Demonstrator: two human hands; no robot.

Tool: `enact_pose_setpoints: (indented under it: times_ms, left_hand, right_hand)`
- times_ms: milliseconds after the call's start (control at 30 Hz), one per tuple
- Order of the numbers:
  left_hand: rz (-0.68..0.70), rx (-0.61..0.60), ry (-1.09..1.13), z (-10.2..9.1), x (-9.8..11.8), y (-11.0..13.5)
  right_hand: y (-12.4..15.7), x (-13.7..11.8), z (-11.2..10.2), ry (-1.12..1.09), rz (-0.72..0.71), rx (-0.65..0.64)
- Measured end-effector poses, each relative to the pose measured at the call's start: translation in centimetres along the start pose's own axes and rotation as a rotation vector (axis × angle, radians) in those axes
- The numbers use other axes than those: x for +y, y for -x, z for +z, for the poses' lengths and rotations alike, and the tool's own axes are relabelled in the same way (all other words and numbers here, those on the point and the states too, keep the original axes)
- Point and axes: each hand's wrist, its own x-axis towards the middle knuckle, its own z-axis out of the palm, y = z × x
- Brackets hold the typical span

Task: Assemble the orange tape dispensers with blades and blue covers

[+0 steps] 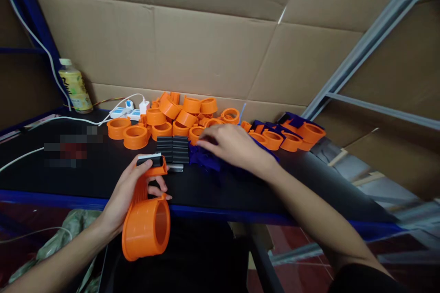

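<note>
My left hand (129, 187) is closed around the handle of an orange plastic tape dispenser (146, 229), whose wide ring hangs below. At the dispenser's top sit a black roller-like piece (151, 161) and a white toothed strip, with my thumb resting against the black piece. Over a heap of dark blue plastic pieces (208, 160), my right hand (230, 144) bends down with its thumb and fingers pinched together at a blue piece, mostly hidden under it. Stacked black ribbed pieces (172, 149) lie between the hands, beside a small metal strip (176, 168).
Several orange ring parts (187, 119) are piled at the back. More orange dispensers with dark blue parts (292, 132) lie at the right. A drink bottle (75, 86), power strip (134, 113) and white cables occupy the left. A cardboard wall (206, 50) stands behind the black tabletop (103, 165).
</note>
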Motion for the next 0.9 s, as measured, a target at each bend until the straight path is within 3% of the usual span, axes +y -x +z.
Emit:
enact_pose_setpoints:
  times_ms: [100,200,300,400,567,733,900]
  left_hand:
    - [0.017,0.003,-0.004,0.1,0.0,0.0]
    - [0.042,0.005,-0.021,0.2,0.0,-0.1]
    - [0.039,-0.002,-0.026,0.1,0.1,-0.1]
    - [0.043,-0.012,-0.021,0.0,0.0,-0.1]
    - [0.092,-0.044,-0.035,0.5,-0.2,0.1]
    - [0.119,-0.077,-0.041,1.0,-0.5,0.4]
    - [0.051,-0.088,-0.007,0.4,-0.6,0.3]
  right_hand:
    - [0.3,2.7,-1.0,0.065,0.099,-0.229]
    - [0.8,3.4,-0.3,0.052,0.063,-0.309]
    - [1.0,3.0,0.2,0.067,0.041,-0.265]
    - [1.1,2.5,0.0,0.014,0.039,-0.132]
    - [1.3,0.3,0.5,-0.489,0.115,0.058]
    - [1.4,-3.7,2.5,-0.947,0.198,0.029]
    - [1.6,-4.8,3.3,-1.063,0.134,-0.012]
